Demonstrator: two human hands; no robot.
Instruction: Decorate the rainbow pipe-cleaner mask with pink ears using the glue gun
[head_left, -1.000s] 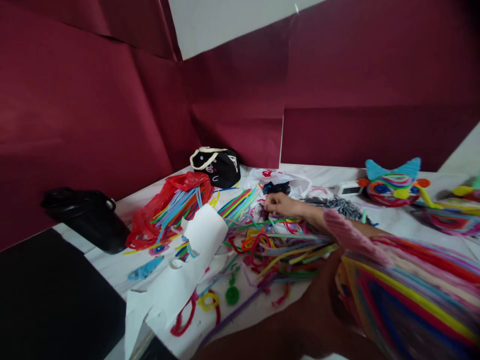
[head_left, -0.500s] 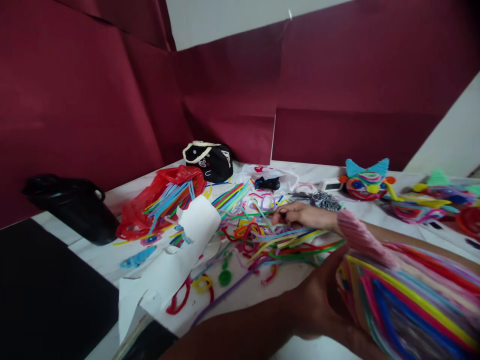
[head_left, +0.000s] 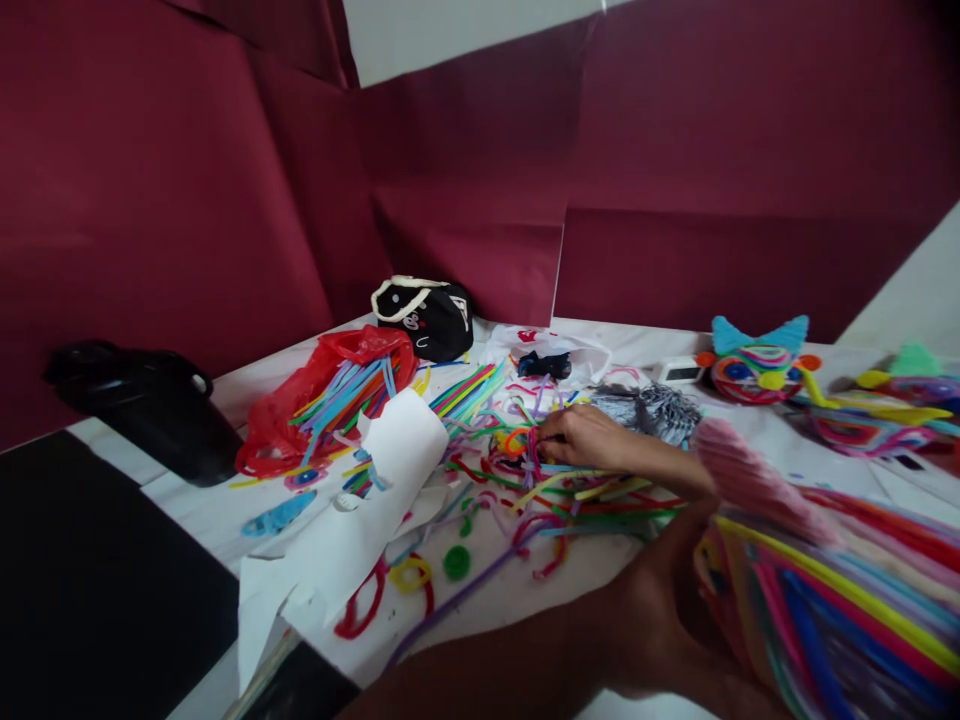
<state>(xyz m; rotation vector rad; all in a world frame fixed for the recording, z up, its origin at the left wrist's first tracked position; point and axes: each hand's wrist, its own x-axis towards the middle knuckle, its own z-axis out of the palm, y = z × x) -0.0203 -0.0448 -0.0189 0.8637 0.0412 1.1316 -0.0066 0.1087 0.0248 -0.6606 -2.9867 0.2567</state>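
Observation:
My left hand (head_left: 664, 610) grips the edge of a mask (head_left: 862, 600) at the lower right, covered in rows of coloured pipe cleaners. A pink fuzzy ear (head_left: 750, 475) sticks up from the mask's top. Reaching past the mask, my right hand (head_left: 589, 437) is in a loose heap of pipe cleaners (head_left: 592, 485). Its fingers are closed at pink and purple strands (head_left: 533, 455); the fingertips are partly hidden. An orange ring (head_left: 517, 441) lies just left of them.
Left of the heap lie a rolled white paper sheet (head_left: 379, 520), a red plastic bag (head_left: 277, 415) and a black bottle (head_left: 142, 410). A black pouch (head_left: 439, 325) stands at the back. On the right are a blue-eared mask (head_left: 757, 365) and a small white digital device (head_left: 681, 371).
My right hand has moved slightly left and deeper into the heap, shifting strands and the orange ring. The view has turned a little left; my left hand still holds the mask.

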